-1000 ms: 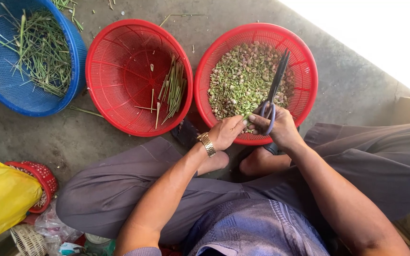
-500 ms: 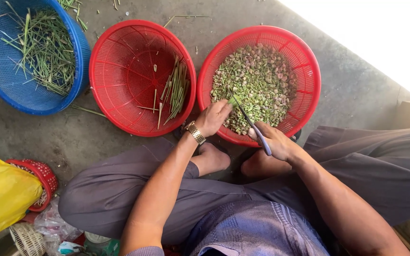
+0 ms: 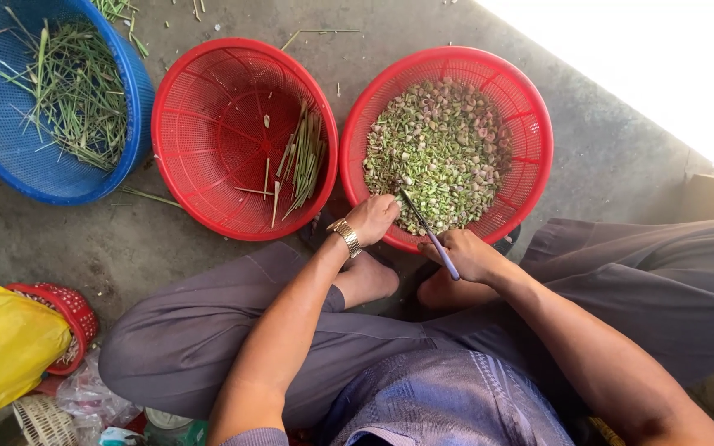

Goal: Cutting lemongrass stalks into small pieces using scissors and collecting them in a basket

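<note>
A: What's nearest the camera?

B: The person's folded legs in grey trousers (image 3: 208, 347), bare feet tucked beneath the hands.

A: And the hands?

B: The right hand (image 3: 468, 254) has its grip closed around a pair of scissors (image 3: 427, 233) with a purple handle, blades pointing up into the right red basket (image 3: 539, 157). The left hand (image 3: 372, 219), a gold watch (image 3: 345, 237) on the wrist, rests at that basket's near rim, fingers curled; I cannot tell whether they hold anything.

A: What's inside?

B: Chopped green and pinkish pieces (image 3: 444, 153).

A: Farther out?

B: A middle red basket (image 3: 208, 107) with a few green stalks (image 3: 303, 157), then a blue basket (image 3: 10, 157) of grassy trimmings.
</note>
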